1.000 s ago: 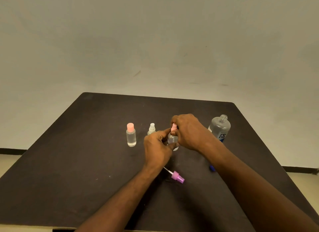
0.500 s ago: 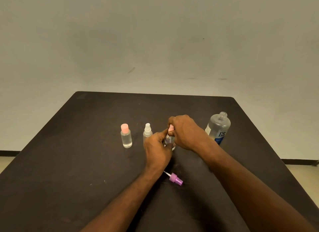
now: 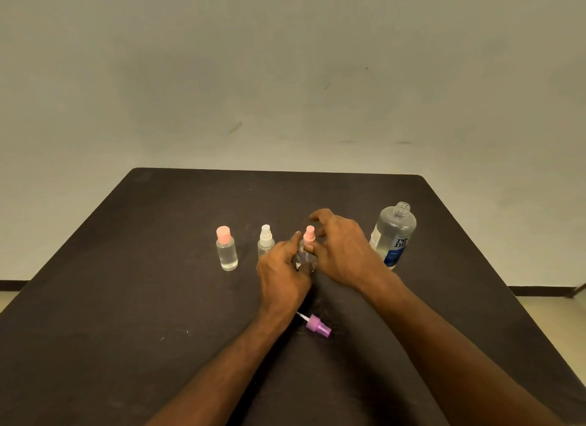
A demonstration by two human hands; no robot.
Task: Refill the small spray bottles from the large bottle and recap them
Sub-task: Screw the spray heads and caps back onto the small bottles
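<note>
Three small clear bottles upright left of the large bottle (image 3: 393,235), pink-capped (image 3: 226,249), white sprayer (image 3: 265,240), pink sprayer (image 3: 307,249), large bottle uncapped, purple sprayer (image 3: 318,326) lying nearer

Two bare forearms, no sleeves, left grip (image 3: 282,267), right grip (image 3: 341,251)

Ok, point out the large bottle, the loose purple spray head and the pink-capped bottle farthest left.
large bottle (image 3: 394,232): head view, clear shoulder.
purple spray head (image 3: 318,326): head view, collar.
pink-capped bottle (image 3: 227,254): head view, clear body.
</note>
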